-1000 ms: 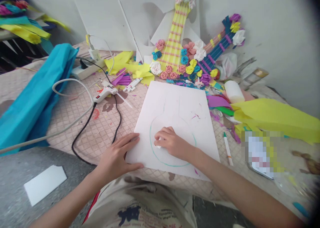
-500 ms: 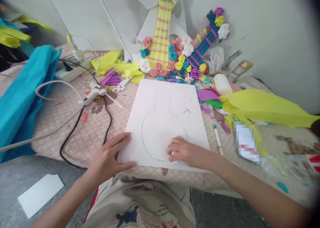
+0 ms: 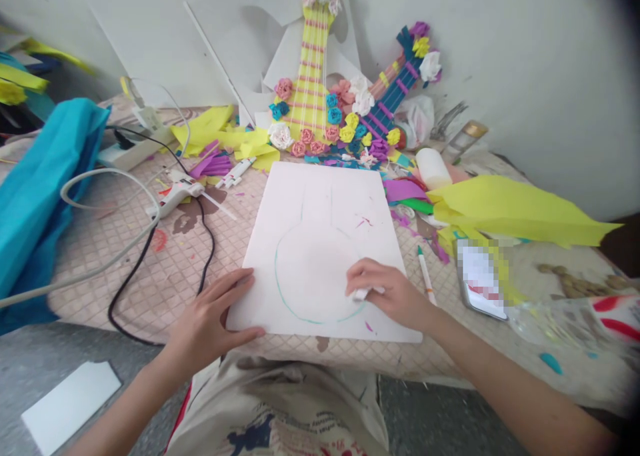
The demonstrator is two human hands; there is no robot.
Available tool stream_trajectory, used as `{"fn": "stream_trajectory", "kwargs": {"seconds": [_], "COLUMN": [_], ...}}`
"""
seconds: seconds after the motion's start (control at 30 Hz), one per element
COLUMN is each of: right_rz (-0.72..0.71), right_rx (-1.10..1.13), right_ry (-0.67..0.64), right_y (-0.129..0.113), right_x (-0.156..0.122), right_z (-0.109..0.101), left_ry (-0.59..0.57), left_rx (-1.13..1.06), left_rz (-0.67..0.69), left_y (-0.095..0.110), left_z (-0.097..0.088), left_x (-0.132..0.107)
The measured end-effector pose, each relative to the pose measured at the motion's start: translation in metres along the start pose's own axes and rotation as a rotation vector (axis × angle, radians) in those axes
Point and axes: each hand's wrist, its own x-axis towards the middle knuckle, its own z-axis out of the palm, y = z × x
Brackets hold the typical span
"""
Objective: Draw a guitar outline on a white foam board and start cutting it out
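Note:
A white board (image 3: 325,216) lies flat on the table with a green guitar outline (image 3: 286,296) drawn on it. My left hand (image 3: 210,319) rests flat on the board's lower left corner, fingers spread. My right hand (image 3: 390,293) is closed on a small white eraser (image 3: 361,293), pressing it onto the outline's right side. A green-tipped marker (image 3: 425,273) lies on the table just right of the board.
A glue gun (image 3: 177,193) with a black cord lies left of the board. Two paper-decorated guitars (image 3: 320,89) lean on the wall behind. Yellow paper (image 3: 510,206), blue paper (image 3: 40,189), a phone (image 3: 480,279) and scraps surround the board.
My right hand has slid the eraser from the middle of the outline toward its lower right side. My left hand has stayed on the board's corner.

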Motion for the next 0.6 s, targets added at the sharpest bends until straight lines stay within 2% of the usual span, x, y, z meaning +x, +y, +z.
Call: {"fn": "stream_trajectory", "kwargs": {"seconds": [0.07,0.13,0.2,0.27,0.33,0.43,0.5,0.6], "right_rz": [0.24,0.396,0.467,0.474,0.436,0.369,0.346,0.307], "right_rx": [0.355,0.696,0.947,1.083,1.137,1.137,1.066,0.822], "right_ry": [0.271,0.403,0.414,0.369,0.332,0.387,0.447,0.497], "right_y": [-0.004,-0.011,-0.02,-0.031,-0.041,-0.051,-0.054,-0.049], "right_x": [-0.003,-0.002,0.002,0.006,0.012,0.019,0.023,0.023], "right_z": [0.001,0.006,0.013,0.021,0.03,0.046,0.055,0.056], "left_ry": [-0.02,-0.039,-0.02,0.033,0.052,-0.096,-0.17,-0.22], "left_rx": [-0.019,-0.041,-0.051,-0.066,-0.137,-0.381,-0.51,-0.517], "left_rz": [-0.004,0.0,0.02,0.037,0.058,0.089,0.028,-0.089], "left_y": [-0.002,-0.003,-0.001,0.011,0.031,0.071,0.093,0.101], "left_z": [-0.001,-0.004,-0.011,-0.019,-0.029,-0.037,-0.037,-0.032], "left_x": [0.0,0.002,0.007,0.016,0.025,0.04,0.05,0.066]}}
